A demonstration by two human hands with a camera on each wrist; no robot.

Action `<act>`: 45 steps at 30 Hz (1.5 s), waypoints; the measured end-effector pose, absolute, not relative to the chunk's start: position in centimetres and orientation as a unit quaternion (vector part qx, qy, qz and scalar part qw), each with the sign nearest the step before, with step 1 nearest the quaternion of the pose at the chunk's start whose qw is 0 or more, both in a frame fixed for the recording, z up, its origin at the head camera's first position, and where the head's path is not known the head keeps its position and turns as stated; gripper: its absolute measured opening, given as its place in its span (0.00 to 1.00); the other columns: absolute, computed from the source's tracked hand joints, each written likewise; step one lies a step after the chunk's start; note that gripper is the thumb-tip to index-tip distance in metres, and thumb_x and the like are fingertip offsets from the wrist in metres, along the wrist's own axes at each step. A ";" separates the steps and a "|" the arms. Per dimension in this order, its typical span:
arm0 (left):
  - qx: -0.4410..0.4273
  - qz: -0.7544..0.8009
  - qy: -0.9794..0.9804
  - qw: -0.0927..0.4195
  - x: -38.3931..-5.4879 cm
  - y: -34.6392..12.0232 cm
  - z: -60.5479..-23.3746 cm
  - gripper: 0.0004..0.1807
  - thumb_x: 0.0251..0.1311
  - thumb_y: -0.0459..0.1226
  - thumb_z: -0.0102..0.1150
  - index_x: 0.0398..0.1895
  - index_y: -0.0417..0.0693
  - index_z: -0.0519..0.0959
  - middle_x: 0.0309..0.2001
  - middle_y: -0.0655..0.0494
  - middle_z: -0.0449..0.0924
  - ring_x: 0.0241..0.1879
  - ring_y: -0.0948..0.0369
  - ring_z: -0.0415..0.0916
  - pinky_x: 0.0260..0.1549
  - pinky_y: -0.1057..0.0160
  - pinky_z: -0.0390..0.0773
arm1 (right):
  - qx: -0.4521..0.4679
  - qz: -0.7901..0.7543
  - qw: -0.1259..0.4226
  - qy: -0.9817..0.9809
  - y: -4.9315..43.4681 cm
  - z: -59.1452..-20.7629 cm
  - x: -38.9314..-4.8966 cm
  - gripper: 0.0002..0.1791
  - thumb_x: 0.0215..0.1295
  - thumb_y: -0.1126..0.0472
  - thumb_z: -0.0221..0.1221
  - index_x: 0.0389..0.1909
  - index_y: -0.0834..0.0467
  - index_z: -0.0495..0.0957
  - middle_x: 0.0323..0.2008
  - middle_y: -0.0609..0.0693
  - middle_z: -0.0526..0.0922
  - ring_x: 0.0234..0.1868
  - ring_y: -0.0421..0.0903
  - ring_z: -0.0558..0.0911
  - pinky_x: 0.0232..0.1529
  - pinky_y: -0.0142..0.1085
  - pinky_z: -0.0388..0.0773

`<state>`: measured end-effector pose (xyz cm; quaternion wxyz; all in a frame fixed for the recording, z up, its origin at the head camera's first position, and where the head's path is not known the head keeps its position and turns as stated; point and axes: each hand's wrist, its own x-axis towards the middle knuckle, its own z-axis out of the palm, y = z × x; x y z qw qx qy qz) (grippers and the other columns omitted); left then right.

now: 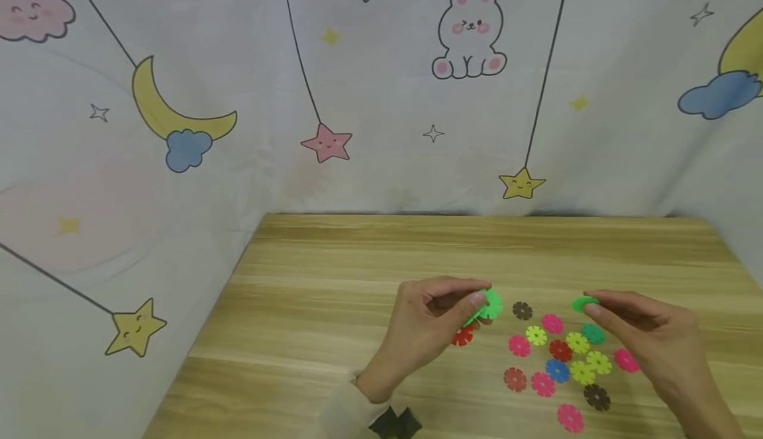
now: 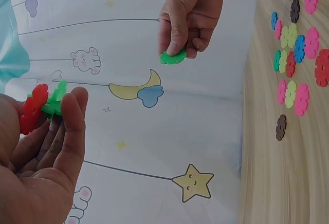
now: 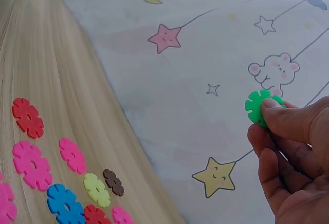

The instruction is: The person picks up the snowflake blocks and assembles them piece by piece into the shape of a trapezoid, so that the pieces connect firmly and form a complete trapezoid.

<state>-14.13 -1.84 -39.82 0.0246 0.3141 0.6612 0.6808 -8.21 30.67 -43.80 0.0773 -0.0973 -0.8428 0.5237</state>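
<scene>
My left hand (image 1: 426,323) pinches a joined cluster of notched plastic discs, with a green disc (image 1: 492,304) on top. A red disc (image 2: 34,109) belongs to the same cluster in the left wrist view; fingers partly hide how the pieces join. My right hand (image 1: 652,333) pinches a single green notched disc (image 3: 263,108) between thumb and fingers, raised above the table. The two hands are apart, and the discs they hold do not touch.
Several loose notched discs lie flat on the wooden table (image 1: 286,333) between and below the hands, among them a blue disc (image 1: 558,371), a brown disc (image 1: 597,397) and a pink disc (image 1: 570,418). A printed cloth (image 1: 387,81) hangs behind the table.
</scene>
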 end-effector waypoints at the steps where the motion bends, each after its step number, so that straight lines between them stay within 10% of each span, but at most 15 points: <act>1: 0.314 0.681 0.661 0.026 -14.1 -1.8 -39.8 0.12 0.75 0.35 0.65 0.54 0.36 0.88 0.42 0.36 0.92 0.35 0.61 0.93 0.34 0.54 0.93 | -0.096 0.523 0.078 -0.843 30.6 -43.7 -8.1 0.19 0.73 0.57 0.70 0.61 0.58 0.86 0.45 0.24 0.91 0.44 0.27 0.89 0.40 0.23 0.85; 45: 0.291 0.683 0.662 0.108 -13.7 -1.1 -39.9 0.12 0.73 0.34 0.67 0.54 0.37 0.89 0.47 0.35 0.92 0.38 0.75 0.90 0.45 0.60 0.92 | 0.106 0.644 0.158 -0.741 26.3 -40.8 -8.2 0.16 0.63 0.84 0.65 0.51 0.74 0.84 0.44 0.47 0.93 0.42 0.38 0.89 0.44 0.24 0.87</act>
